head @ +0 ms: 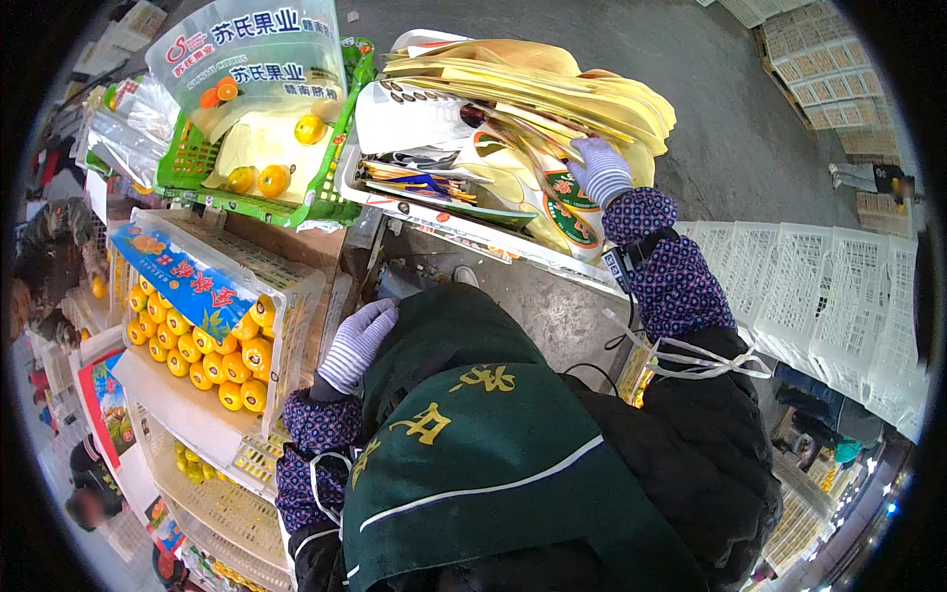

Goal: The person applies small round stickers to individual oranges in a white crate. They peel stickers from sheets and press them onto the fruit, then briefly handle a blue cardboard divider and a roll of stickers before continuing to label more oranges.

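Observation:
My right hand (604, 174), in a lilac-and-white striped knit glove, reaches into a white plastic crate (444, 216) of papers. Its fingers touch the edges of printed sheets (570, 200) with green and orange emblems; whether they pinch one I cannot tell. Behind it lies a thick stack of yellowish paper sheets (533, 81). White sheets (410, 118) and a bundle of thin coloured card strips (422, 181) fill the crate's left side. My left hand (359, 344), in a matching glove, rests against my dark green apron (473, 429), its fingertips partly hidden.
Left of the paper crate stands a green basket (288, 214) with several oranges (274, 180) and a printed clear plastic sheet (251, 66). Nearer, a crate of stacked oranges (200, 348) carries a blue printed card (174, 274). White plastic crates (799, 288) line the right. People work at the left rim.

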A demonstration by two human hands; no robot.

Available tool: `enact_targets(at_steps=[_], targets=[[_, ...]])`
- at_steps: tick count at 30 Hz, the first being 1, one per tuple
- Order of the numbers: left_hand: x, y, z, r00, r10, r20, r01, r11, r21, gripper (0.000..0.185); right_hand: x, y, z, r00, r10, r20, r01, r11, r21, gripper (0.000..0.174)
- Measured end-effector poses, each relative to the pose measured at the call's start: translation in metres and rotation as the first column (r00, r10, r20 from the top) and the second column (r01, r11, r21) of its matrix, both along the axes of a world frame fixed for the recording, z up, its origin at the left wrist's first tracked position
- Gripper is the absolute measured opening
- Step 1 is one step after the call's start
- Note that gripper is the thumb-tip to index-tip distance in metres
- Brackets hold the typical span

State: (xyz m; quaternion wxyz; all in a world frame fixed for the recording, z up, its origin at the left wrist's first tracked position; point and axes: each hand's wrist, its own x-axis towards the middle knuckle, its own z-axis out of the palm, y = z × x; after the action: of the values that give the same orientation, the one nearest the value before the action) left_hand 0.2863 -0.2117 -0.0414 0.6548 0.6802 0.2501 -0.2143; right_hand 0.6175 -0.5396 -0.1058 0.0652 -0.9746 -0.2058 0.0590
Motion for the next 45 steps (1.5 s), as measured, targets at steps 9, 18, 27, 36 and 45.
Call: enact_targets(at_steps=[9,18,27,36,45], targets=[[-0.019,0.003,0.005,0.976,-0.048,0.213,-0.003,0.973,0.231,0.039,0.023,-0.006,-0.005,0.967,0.222,-0.124,-0.238,0.962,-0.134,0.029],[-0.087,0.022,0.013,0.944,0.289,0.159,-0.323,0.908,0.266,0.046,0.0,0.096,0.075,0.91,0.409,-0.069,-0.407,0.847,-0.343,0.038],[-0.182,0.004,-0.012,0.655,0.721,0.226,-0.756,0.619,0.214,0.046,-0.106,0.333,0.14,0.495,0.867,-0.053,-0.817,0.485,0.312,0.026],[-0.242,-0.074,-0.008,0.171,0.976,0.134,-0.975,0.148,0.165,0.043,-0.242,0.435,0.124,-0.115,0.993,-0.027,-0.939,-0.1,0.33,0.027],[-0.239,-0.103,-0.018,0.086,0.975,0.205,-0.975,0.04,0.22,0.047,-0.251,0.437,0.124,-0.139,0.986,-0.091,-0.948,-0.106,0.301,0.029]])
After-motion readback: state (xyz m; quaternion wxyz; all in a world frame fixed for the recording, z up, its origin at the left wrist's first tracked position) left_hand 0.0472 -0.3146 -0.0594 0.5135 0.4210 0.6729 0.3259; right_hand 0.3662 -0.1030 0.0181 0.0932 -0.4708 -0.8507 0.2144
